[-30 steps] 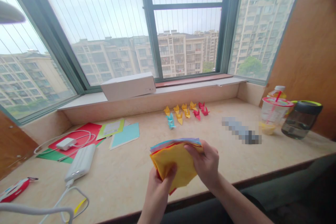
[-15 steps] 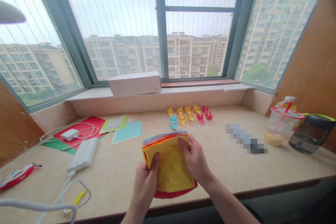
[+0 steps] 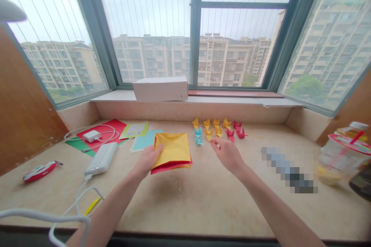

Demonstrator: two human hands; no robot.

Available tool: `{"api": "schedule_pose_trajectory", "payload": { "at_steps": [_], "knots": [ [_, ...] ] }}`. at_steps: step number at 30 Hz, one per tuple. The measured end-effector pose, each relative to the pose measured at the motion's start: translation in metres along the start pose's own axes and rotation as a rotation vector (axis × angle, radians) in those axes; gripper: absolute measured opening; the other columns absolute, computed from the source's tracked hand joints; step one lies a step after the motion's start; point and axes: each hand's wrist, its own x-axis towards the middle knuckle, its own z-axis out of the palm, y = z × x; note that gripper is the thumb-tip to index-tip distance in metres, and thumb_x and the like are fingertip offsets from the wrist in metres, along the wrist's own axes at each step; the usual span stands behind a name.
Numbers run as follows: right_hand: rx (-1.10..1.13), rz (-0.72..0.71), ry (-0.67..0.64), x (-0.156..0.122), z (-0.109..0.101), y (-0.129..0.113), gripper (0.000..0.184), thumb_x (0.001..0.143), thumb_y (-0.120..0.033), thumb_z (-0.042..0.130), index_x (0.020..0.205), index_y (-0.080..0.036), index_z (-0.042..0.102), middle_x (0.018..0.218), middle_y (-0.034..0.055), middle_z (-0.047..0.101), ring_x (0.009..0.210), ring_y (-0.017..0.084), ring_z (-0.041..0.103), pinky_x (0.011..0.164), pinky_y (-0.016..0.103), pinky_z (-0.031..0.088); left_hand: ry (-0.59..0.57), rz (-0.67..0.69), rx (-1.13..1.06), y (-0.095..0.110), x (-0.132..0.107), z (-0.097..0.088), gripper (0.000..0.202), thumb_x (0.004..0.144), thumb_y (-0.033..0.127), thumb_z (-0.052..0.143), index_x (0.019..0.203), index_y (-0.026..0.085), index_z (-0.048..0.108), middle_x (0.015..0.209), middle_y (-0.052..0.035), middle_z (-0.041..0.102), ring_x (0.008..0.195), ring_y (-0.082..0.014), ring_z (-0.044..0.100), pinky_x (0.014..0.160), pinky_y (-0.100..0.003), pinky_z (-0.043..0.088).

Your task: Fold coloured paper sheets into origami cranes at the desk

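Observation:
My left hand point(image 3: 150, 158) grips a stack of coloured paper point(image 3: 174, 147) by its left side, thumb on top. The top sheet is yellow and red edges show beneath; the stack is held above the counter, its near edges slightly parted. My right hand point(image 3: 227, 154) reaches forward with thumb and forefinger pinched at the near tip of a yellow paper crane point(image 3: 208, 134). Around it, several folded cranes stand in short rows: other yellow cranes point(image 3: 216, 123), light blue cranes point(image 3: 198, 136) and red cranes point(image 3: 230, 135).
To the left lie a white power bank point(image 3: 101, 158) with cables, a charger point(image 3: 92, 135), coloured sheets point(image 3: 108, 131) and a red-white pouch point(image 3: 40, 171). A blurred-out object point(image 3: 290, 170) and a drink cup point(image 3: 333, 162) are at right. A white box point(image 3: 160, 89) sits on the sill.
My right hand has let go of the paper stack and moved forward to the cranes. My left hand has carried the stack forward and tilted it flatter. The view has shifted left.

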Motion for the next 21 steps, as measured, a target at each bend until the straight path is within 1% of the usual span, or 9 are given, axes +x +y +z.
{"api": "schedule_pose_trajectory", "payload": {
  "at_steps": [2,4,6,8,10,13,16,18,21],
  "knots": [
    [-0.029,0.018,-0.023,0.007,0.004,0.017,0.023,0.092,-0.024,0.052,0.101,-0.024,0.074,0.095,0.0055,0.078,0.083,0.023,0.072,0.072,0.031,0.049,0.027,0.001,0.121,-0.001,0.034,-0.003,0.045,0.094,0.047,0.044,0.107,0.011,0.069,0.097,-0.0137,0.076,0.09,-0.0289,0.072,0.073,-0.033,0.057],
    [-0.047,0.028,-0.037,0.008,0.012,0.028,0.025,0.093,-0.024,0.051,0.102,-0.023,0.074,0.094,0.006,0.078,0.081,0.022,0.073,0.071,0.03,0.049,0.077,0.008,0.276,0.003,0.058,0.0,0.041,0.09,0.043,0.053,0.111,0.01,0.067,0.102,-0.0178,0.075,0.099,-0.0339,0.069,0.082,-0.039,0.054],
    [-0.066,0.034,-0.048,0.005,0.02,0.034,0.026,0.093,-0.024,0.049,0.103,-0.022,0.074,0.09,0.0063,0.078,0.078,0.022,0.073,0.068,0.029,0.049,0.131,0.051,0.425,0.008,0.073,0.006,0.048,0.089,0.035,0.055,0.128,0.007,0.058,0.12,-0.025,0.067,0.117,-0.0404,0.06,0.095,-0.05,0.047],
    [-0.079,0.016,-0.061,0.002,0.028,0.036,0.026,0.094,-0.024,0.049,0.103,-0.022,0.073,0.09,0.0058,0.078,0.079,0.022,0.073,0.068,0.029,0.05,0.142,0.151,0.549,0.012,0.08,0.016,0.053,0.091,0.029,0.052,0.14,0.008,0.046,0.14,-0.0272,0.052,0.135,-0.0414,0.043,0.107,-0.056,0.035],
    [-0.087,-0.017,-0.069,0.002,0.033,0.035,0.027,0.095,-0.024,0.047,0.106,-0.022,0.072,0.097,0.0065,0.078,0.085,0.022,0.073,0.073,0.029,0.051,0.057,0.283,0.644,0.013,0.084,0.027,0.05,0.094,0.028,0.049,0.142,0.014,0.047,0.151,-0.0204,0.042,0.143,-0.0349,0.034,0.116,-0.051,0.026],
    [-0.097,-0.093,-0.089,0.008,0.039,0.031,0.029,0.095,-0.02,0.047,0.114,-0.02,0.069,0.113,0.0086,0.074,0.103,0.022,0.069,0.088,0.031,0.05,-0.187,0.443,0.732,0.004,0.088,0.046,0.044,0.093,0.038,0.053,0.136,0.026,0.054,0.151,-0.0073,0.047,0.141,-0.0243,0.039,0.118,-0.039,0.025],
    [-0.115,-0.162,-0.127,0.019,0.047,0.026,0.031,0.094,-0.018,0.051,0.12,-0.018,0.067,0.123,0.0098,0.07,0.117,0.022,0.062,0.101,0.032,0.045,-0.309,0.452,0.77,-0.014,0.091,0.061,0.051,0.098,0.043,0.041,0.145,0.023,0.045,0.155,-0.0115,0.041,0.144,-0.0279,0.035,0.116,-0.05,0.026],
    [-0.132,-0.183,-0.152,0.027,0.054,0.024,0.032,0.092,-0.017,0.054,0.122,-0.018,0.066,0.125,0.0103,0.069,0.119,0.022,0.061,0.104,0.032,0.043,-0.331,0.436,0.771,-0.024,0.093,0.067,0.054,0.1,0.043,0.032,0.149,0.021,0.039,0.158,-0.0146,0.035,0.147,-0.0308,0.03,0.115,-0.056,0.023],
    [-0.158,-0.174,-0.17,0.037,0.066,0.021,0.029,0.089,-0.015,0.058,0.116,-0.017,0.07,0.121,0.0115,0.071,0.116,0.024,0.063,0.102,0.034,0.044,-0.325,0.442,0.745,-0.032,0.094,0.07,0.056,0.1,0.044,0.032,0.149,0.018,0.039,0.158,-0.0169,0.033,0.147,-0.0323,0.028,0.115,-0.057,0.022]
  ]
}}
